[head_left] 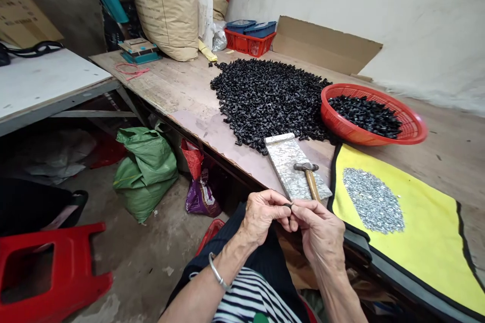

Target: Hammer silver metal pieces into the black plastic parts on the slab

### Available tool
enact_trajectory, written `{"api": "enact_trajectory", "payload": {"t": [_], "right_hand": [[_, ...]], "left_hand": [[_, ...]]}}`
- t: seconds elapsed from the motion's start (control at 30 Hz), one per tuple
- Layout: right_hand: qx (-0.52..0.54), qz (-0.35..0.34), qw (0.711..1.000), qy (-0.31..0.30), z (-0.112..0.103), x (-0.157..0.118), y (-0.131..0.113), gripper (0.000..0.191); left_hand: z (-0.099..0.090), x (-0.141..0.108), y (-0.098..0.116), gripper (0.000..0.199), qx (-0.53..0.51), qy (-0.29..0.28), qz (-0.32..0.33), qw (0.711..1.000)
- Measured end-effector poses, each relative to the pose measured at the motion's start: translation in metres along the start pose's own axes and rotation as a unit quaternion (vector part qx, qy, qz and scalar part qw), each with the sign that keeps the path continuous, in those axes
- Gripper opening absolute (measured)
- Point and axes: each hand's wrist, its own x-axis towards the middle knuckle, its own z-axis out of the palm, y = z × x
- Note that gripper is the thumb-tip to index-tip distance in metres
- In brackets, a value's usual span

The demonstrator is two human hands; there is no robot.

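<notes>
My left hand (261, 216) pinches a small black part (288, 206) between thumb and fingertips, just off the table's front edge. My right hand (321, 229) meets it there, thumb and finger pressed together against the part; anything else between those fingertips is hidden. Beyond the hands lies a worn metal plate (285, 159) with a raised far edge. A small hammer (311, 181) with a wooden handle rests on it. Small silver washers (373, 201) are heaped on a yellow cloth (428, 237) to the right.
A big pile of black parts (269, 96) covers the table's middle. Beside it stands a red basket (415, 123) holding more. Sacks (162, 10) and a red crate (252, 43) are at the back. A red stool (71, 267) and a green bag (146, 171) are on the floor.
</notes>
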Motion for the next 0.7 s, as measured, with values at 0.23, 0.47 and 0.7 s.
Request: {"api": "enact_trajectory", "payload": {"t": [0.23, 0.47, 0.7], "right_hand": [[-0.105, -0.013, 0.994, -0.02, -0.016, 0.001, -0.016, 0.023], [-0.509, -0.217, 0.828, 0.09, -0.055, 0.013, -0.026, 0.034], [-0.59, -0.176, 0.786, 0.055, -0.061, 0.022, -0.015, 0.031]], "left_hand": [[0.009, 0.005, -0.003, 0.024, -0.044, 0.007, -0.022, 0.999], [0.004, 0.013, -0.002, 0.029, -0.039, 0.061, -0.017, 0.997], [0.002, 0.02, -0.005, 0.029, -0.015, 0.103, -0.012, 0.995]]}}
